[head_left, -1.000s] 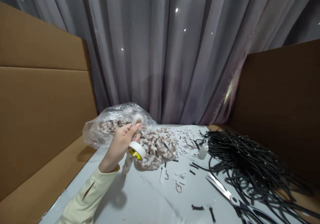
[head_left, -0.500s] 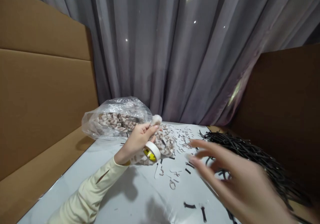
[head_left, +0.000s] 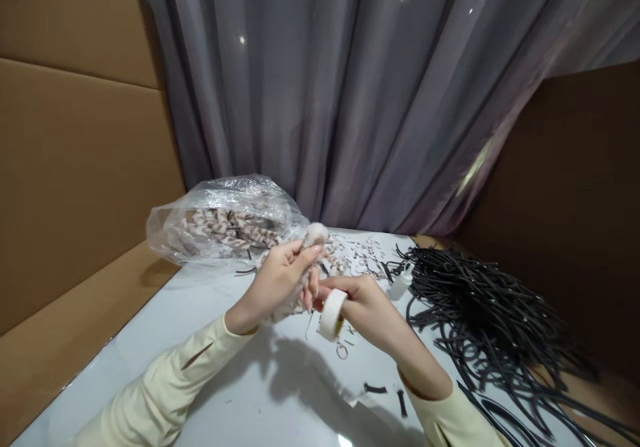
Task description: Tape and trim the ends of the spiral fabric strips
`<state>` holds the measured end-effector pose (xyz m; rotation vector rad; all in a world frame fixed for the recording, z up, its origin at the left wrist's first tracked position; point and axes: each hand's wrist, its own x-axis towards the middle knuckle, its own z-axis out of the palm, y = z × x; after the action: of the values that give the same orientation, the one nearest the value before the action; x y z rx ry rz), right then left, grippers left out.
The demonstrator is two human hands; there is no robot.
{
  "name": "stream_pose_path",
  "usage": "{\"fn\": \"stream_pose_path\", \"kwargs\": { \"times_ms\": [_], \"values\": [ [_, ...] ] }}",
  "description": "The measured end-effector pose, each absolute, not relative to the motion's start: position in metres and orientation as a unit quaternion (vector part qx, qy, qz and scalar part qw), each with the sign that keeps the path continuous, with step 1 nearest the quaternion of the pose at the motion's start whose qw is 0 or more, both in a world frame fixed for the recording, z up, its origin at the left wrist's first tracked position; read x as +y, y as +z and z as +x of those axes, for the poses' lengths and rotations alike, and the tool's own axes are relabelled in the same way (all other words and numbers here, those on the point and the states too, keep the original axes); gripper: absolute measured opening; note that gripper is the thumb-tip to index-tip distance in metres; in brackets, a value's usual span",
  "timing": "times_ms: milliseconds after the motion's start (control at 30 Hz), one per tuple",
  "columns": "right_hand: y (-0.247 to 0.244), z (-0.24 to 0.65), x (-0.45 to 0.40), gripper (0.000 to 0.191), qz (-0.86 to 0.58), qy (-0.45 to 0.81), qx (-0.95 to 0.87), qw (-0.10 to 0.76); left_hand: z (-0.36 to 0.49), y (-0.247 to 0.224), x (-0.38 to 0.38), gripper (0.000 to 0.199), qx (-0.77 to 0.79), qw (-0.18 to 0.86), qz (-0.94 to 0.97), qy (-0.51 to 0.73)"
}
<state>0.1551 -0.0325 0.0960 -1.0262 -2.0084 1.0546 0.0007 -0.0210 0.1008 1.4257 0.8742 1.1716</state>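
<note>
My left hand (head_left: 283, 275) is closed on a fluffy white-and-brown furry piece (head_left: 316, 235), whose round white top pokes up above the thumb. My right hand (head_left: 367, 306) has come up against it, its fingers closed at a white roll of tape (head_left: 331, 316) with a yellow inner side. The roll hangs in front of those fingertips and partly covers them. Below and behind my left hand lie more furry pieces (head_left: 287, 308), mostly hidden by it.
At the back left is a clear plastic bag (head_left: 250, 194) of furry pieces. Black cords (head_left: 480, 300) are heaped on the right beside a small white bottle (head_left: 401, 282). Small metal rings (head_left: 342, 351) and black bits (head_left: 375, 388) lie scattered on the white table (head_left: 235, 394). Cardboard walls (head_left: 80, 160) flank both sides.
My right hand has moved left from the cord heap to the tape roll beside my left hand. The roll has turned and shifted right. The small bottle has come into sight.
</note>
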Motion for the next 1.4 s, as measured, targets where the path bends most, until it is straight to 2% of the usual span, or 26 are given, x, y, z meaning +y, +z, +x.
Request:
{"fn": "stream_pose_path", "kwargs": {
  "times_ms": [67, 133, 233, 433, 633, 700, 767, 867, 1067, 1200, 1333, 1400],
  "values": [
    [0.091, 0.152, -0.032, 0.031, -0.427, 0.333, -0.774, 0.329, 0.004, 0.096, -0.023, 0.027, 0.385, 0.492, 0.593, 0.508],
    [0.083, 0.148, -0.031, 0.03, -0.448, 0.298, -0.767, 0.35, 0.007, 0.09, -0.023, 0.027, 0.419, 0.418, 0.6, 0.537],
    [0.075, 0.142, -0.032, 0.028, -0.446, 0.339, -0.739, 0.374, 0.009, 0.084, -0.022, 0.031, 0.449, 0.335, 0.611, 0.559],
    [0.07, 0.135, -0.033, 0.016, -0.426, 0.377, -0.724, 0.391, 0.011, 0.084, -0.026, 0.031, 0.413, 0.433, 0.589, 0.544],
    [0.086, 0.145, -0.04, 0.009, -0.403, 0.231, -0.817, 0.342, 0.006, 0.087, -0.024, 0.031, 0.399, 0.436, 0.574, 0.567],
    [0.095, 0.151, -0.044, 0.003, -0.38, 0.221, -0.839, 0.321, 0.004, 0.089, -0.023, 0.032, 0.392, 0.44, 0.572, 0.571],
    [0.104, 0.156, -0.049, 0.011, -0.374, 0.232, -0.842, 0.313, 0.003, 0.091, -0.023, 0.032, 0.383, 0.448, 0.572, 0.57],
    [0.11, 0.161, -0.053, 0.02, -0.383, 0.237, -0.826, 0.339, 0.002, 0.093, -0.025, 0.032, 0.384, 0.452, 0.576, 0.563],
    [0.108, 0.158, -0.058, 0.01, -0.346, 0.178, -0.82, 0.42, 0.001, 0.095, -0.029, 0.03, 0.396, 0.42, 0.59, 0.565],
    [0.103, 0.153, -0.061, 0.012, -0.296, 0.135, -0.821, 0.469, -0.001, 0.096, -0.031, 0.031, 0.386, 0.41, 0.587, 0.582],
    [0.1, 0.15, -0.062, 0.015, -0.276, 0.112, -0.806, 0.512, 0.0, 0.097, -0.03, 0.034, 0.379, 0.432, 0.57, 0.587],
    [0.103, 0.15, -0.064, 0.014, -0.297, 0.142, -0.796, 0.509, 0.0, 0.097, -0.029, 0.035, 0.363, 0.458, 0.556, 0.592]
  ]
}}
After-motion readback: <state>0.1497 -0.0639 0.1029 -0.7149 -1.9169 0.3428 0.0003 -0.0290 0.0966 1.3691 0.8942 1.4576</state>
